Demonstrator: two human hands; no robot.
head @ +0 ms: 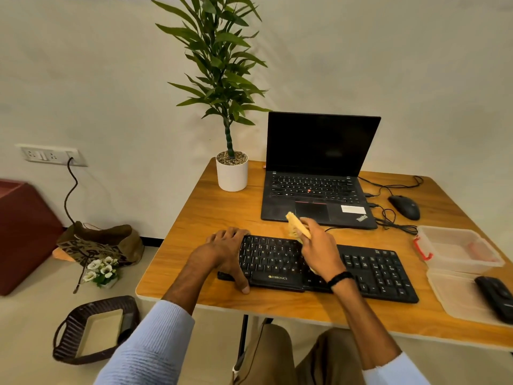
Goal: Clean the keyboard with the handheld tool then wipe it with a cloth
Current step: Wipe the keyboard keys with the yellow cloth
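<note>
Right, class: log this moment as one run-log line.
stage: tool cleaning | left hand: holds keyboard left end | right hand: holds yellow handheld tool above keyboard

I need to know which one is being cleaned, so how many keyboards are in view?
2. The separate black keyboard lies at the front of the table, the left hand gripping its left end; the laptop keyboard is behind it. None seems hidden.
</note>
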